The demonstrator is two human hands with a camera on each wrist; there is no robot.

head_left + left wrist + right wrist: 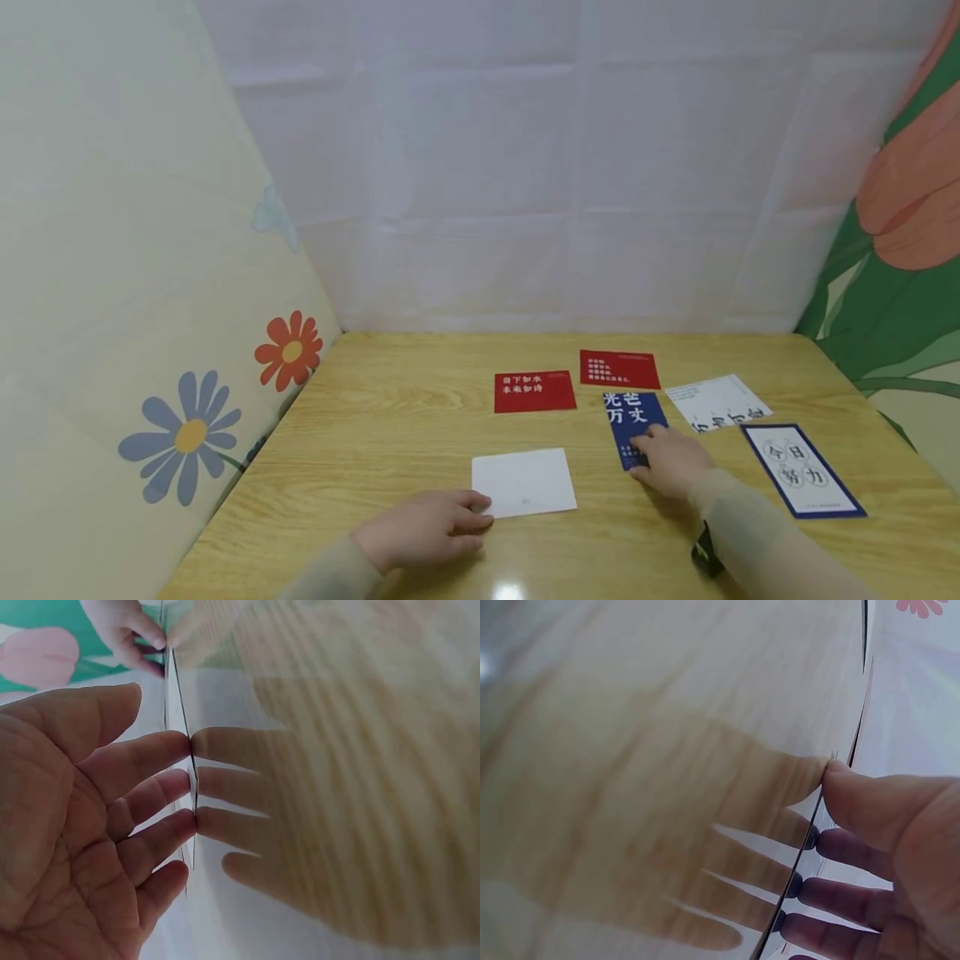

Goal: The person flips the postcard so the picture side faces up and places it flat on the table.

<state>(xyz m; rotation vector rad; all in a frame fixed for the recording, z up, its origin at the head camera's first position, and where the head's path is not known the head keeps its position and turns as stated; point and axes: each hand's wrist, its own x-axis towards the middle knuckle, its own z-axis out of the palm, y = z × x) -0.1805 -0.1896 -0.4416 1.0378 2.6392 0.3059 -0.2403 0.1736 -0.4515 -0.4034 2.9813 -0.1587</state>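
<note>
A plain white card (523,483) lies flat on the table, and the fingertips of my left hand (431,527) touch its left edge. In the left wrist view the fingers (154,754) of that hand are spread and nearly straight, meeting the card's thin edge. My right hand (670,460) rests on the lower part of a blue card (636,419) with white characters, hiding its lower right corner. The right wrist view shows the thumb (855,796) at the card's edge and the other fingertips touching its surface.
Two red cards, one left (535,392) and one farther back (619,370), lie behind the blue card. Right of it are a white card with black characters (716,402) and a blue-bordered card (804,471). The wooden table (375,417) meets a white cloth backdrop (480,167).
</note>
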